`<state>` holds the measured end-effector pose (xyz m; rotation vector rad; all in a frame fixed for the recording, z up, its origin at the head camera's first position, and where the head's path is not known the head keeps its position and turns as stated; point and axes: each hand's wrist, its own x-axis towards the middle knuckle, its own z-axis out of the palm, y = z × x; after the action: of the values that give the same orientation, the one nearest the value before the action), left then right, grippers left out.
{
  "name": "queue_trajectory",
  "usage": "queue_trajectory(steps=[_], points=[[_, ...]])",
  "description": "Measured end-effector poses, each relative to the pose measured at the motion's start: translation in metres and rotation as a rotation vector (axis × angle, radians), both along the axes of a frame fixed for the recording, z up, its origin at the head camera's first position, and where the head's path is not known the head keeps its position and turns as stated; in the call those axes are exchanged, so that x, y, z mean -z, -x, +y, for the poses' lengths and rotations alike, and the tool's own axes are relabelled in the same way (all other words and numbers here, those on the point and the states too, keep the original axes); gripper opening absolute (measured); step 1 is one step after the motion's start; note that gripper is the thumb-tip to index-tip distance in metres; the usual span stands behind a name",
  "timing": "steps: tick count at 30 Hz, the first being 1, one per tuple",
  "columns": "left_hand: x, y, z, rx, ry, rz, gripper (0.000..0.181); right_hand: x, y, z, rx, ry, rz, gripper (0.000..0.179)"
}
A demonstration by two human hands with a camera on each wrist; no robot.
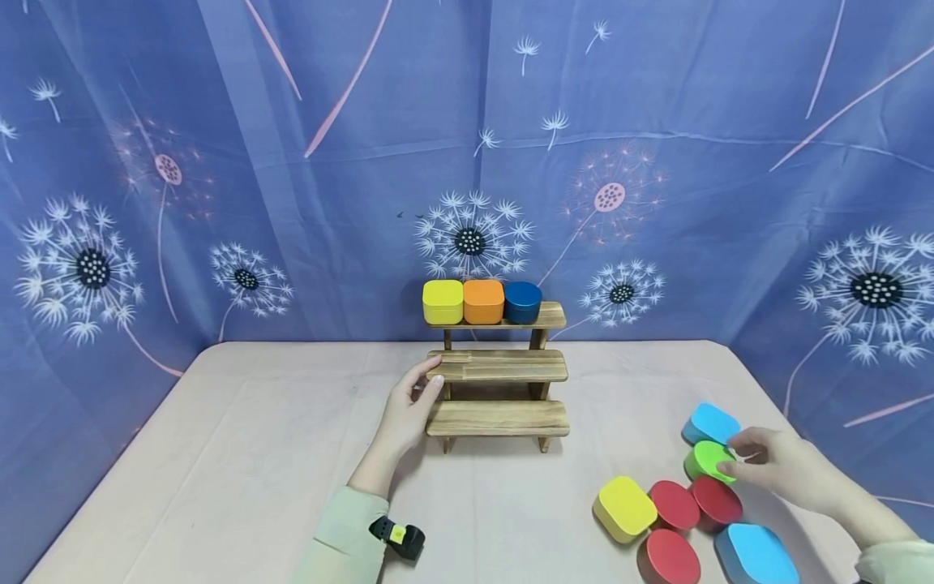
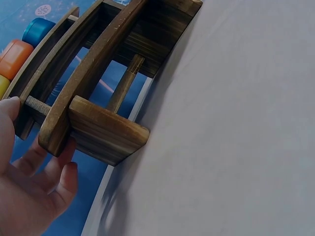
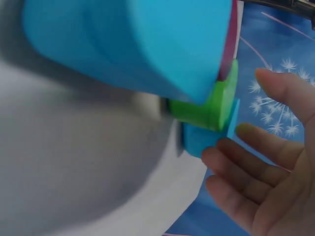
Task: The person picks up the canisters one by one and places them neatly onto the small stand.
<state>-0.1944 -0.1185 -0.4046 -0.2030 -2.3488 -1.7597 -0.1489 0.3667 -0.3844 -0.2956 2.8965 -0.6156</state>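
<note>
A three-tier wooden stand (image 1: 503,418) stands on the table at the middle. My left hand (image 1: 405,408) grips the left end of its middle tier, thumb at the front edge and fingers behind. In the left wrist view, fingers curl beneath the stand's wood (image 2: 93,73). On the top tier sit a yellow rounded-square box (image 1: 443,302), an orange one (image 1: 483,302) and a dark blue round box (image 1: 522,302), side by side. My right hand (image 1: 791,474) hovers with parted, relaxed fingers at a green round box (image 1: 708,461), beside a light blue box (image 1: 712,423).
Close to the right hand, a yellow box (image 1: 626,509), three red round boxes (image 1: 673,504) and another light blue box (image 1: 756,556) lie clustered on the pale tabletop (image 1: 277,454). A blue dandelion-print curtain (image 1: 350,211) borders the back and sides.
</note>
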Motion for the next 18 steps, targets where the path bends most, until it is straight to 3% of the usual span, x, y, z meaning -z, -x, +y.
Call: queue_trajectory(steps=[5,12,18], points=[[0.0,0.0,0.0,0.006,0.001,0.002,0.037,0.005,-0.001,-0.001,0.013,0.002,-0.009,0.043],[0.031,0.02,-0.006,0.03,-0.053,-0.038,0.038,0.005,-0.001,-0.009,0.082,-0.06,-0.025,0.052],[0.034,0.022,-0.007,0.043,-0.071,-0.054,0.039,0.006,0.0,-0.015,0.119,-0.122,-0.041,0.056]])
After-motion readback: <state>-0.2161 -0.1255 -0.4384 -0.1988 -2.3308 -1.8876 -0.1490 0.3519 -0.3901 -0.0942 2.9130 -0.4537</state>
